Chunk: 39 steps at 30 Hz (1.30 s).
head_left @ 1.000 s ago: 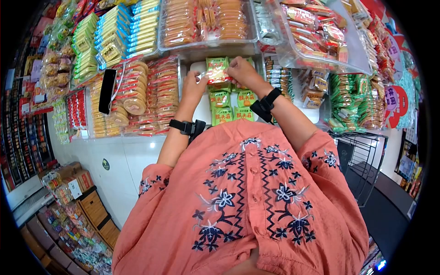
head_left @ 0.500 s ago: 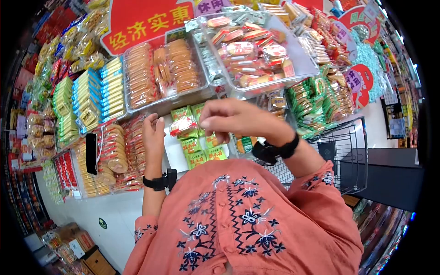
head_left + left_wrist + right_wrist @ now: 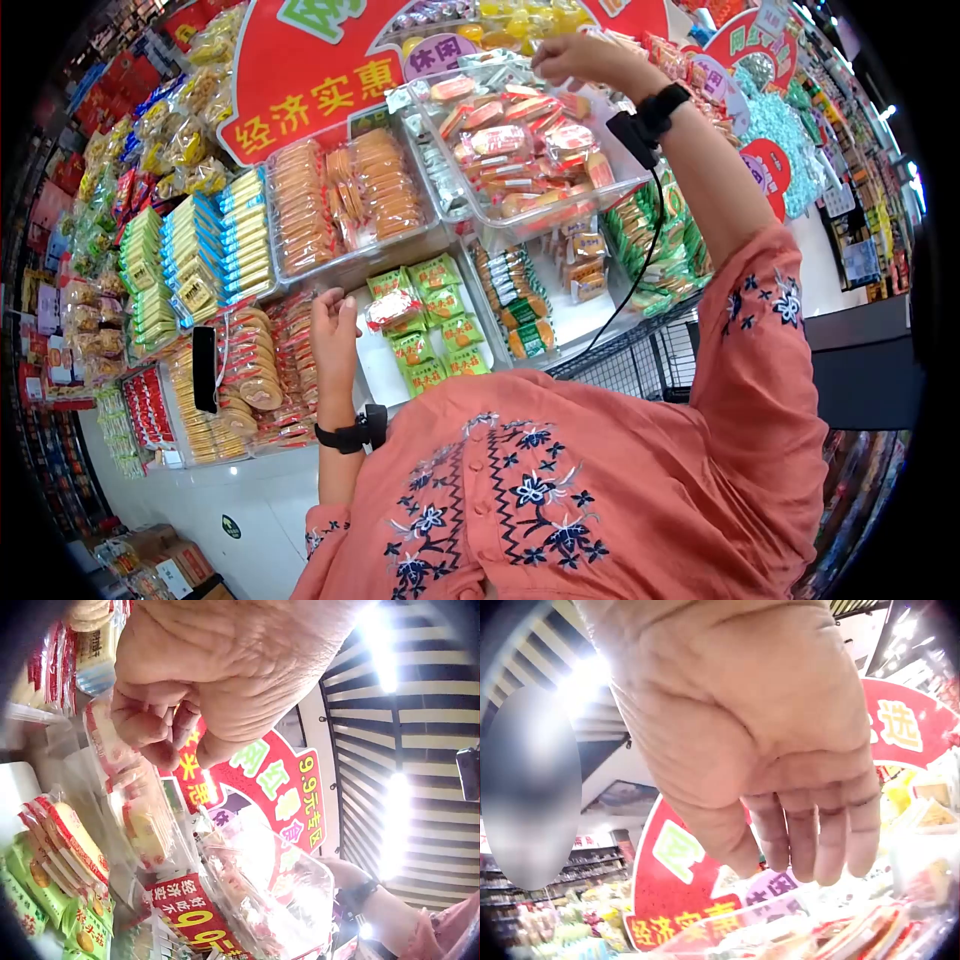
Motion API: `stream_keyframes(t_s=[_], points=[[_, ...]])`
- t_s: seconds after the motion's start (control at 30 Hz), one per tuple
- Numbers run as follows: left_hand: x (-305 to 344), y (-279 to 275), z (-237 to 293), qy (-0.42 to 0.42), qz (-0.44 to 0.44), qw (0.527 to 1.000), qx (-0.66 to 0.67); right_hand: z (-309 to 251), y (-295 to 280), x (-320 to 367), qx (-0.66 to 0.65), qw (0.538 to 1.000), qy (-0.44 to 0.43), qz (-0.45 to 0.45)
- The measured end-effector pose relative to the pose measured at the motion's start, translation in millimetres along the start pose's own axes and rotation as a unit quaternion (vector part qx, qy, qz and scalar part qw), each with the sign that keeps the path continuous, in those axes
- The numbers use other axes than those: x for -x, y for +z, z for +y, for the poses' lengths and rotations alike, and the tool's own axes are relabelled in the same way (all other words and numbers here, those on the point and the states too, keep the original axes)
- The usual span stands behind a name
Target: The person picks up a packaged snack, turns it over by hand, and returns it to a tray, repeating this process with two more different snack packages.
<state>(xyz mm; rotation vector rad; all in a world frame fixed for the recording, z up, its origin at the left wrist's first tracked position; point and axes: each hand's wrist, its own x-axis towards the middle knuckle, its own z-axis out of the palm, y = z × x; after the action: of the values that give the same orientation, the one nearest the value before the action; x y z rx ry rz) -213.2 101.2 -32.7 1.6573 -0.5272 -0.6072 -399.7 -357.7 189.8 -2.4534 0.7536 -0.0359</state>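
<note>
In the head view my right hand (image 3: 595, 62) is raised over the far side of a tilted clear bin (image 3: 490, 215) of red-and-white wrapped snacks (image 3: 520, 140). Its fingers hang down in the right wrist view, holding nothing. My left hand (image 3: 335, 335) stays low at the left edge of a white tray (image 3: 378, 368), with loosely bent fingers and nothing in them. Green snack packets (image 3: 437, 305) lie in rows in that tray. On top of them, just right of the left hand, rests a small stack of red-and-white wrapped biscuits (image 3: 393, 308).
Brown wrapped biscuits (image 3: 375, 185) fill a bin behind the tray. Left of it stand round biscuits (image 3: 250, 355) and a black phone-like object (image 3: 204, 368). Dark green packs (image 3: 515, 300) lie to the right, above a wire cart (image 3: 640, 365). A red sign (image 3: 300, 100) rises behind.
Both hands held the red-and-white biscuits over the green packets; these now lie there, released. My right hand has moved up and right over the clear bin. The head view has turned.
</note>
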Motion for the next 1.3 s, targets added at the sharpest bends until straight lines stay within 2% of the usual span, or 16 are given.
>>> stream_keyframes(t_s=[0.03, 0.1, 0.2, 0.33, 0.43, 0.53, 0.63, 0.73, 0.87, 0.97, 1.0, 1.1, 1.13, 1.27, 1.3], points=[[1, -1, 0, -0.008, 0.001, 1.0, 0.0, 8, 3, -7, 0.054, 0.998, 0.022, -0.021], [5, -3, -1, -0.029, 0.005, 1.0, -0.001, 40, 13, -36, 0.19, 0.979, -0.03, -0.062], [10, -5, 4, -0.052, 0.009, 0.998, -0.016, 58, 32, -47, 0.209, 0.976, -0.05, -0.042], [10, -2, 4, -0.04, 0.009, 0.999, -0.028, 67, 42, -54, 0.249, 0.966, 0.004, -0.074], [9, -1, 1, -0.031, -0.001, 0.999, -0.033, 74, 46, -55, 0.247, 0.965, 0.014, -0.082], [9, -1, -1, -0.025, -0.008, 0.999, -0.031, 79, 51, -47, 0.223, 0.974, -0.013, -0.042], [11, 1, 2, -0.032, -0.008, 0.999, -0.032, 81, 52, -46, 0.213, 0.976, -0.021, -0.037], [11, 1, 3, -0.036, -0.012, 0.999, -0.029, 78, 51, -42, 0.19, 0.981, 0.003, -0.031], [12, 0, 1, -0.041, -0.015, 0.999, -0.029, 66, 30, -27, 0.168, 0.985, -0.031, -0.031], [12, 0, -2, -0.05, -0.015, 0.998, -0.025, 51, 14, -2, 0.02, 0.999, 0.016, -0.045], [13, 0, -3, -0.053, -0.015, 0.998, -0.022, 42, 10, 14, -0.145, 0.985, 0.085, -0.035], [14, 3, 2, -0.059, -0.02, 0.998, -0.009, 17, 1, 38, -0.354, 0.929, 0.101, -0.037], [15, 5, 6, -0.054, -0.026, 0.998, -0.005, 5, 4, 45, -0.395, 0.916, 0.064, -0.02], [18, 11, 38, -0.045, -0.054, 0.998, 0.007, -49, 27, 86, -0.484, 0.87, -0.036, -0.087], [17, 12, 44, -0.048, -0.06, 0.997, 0.01, -67, 42, 97, -0.501, 0.861, -0.033, -0.074]])
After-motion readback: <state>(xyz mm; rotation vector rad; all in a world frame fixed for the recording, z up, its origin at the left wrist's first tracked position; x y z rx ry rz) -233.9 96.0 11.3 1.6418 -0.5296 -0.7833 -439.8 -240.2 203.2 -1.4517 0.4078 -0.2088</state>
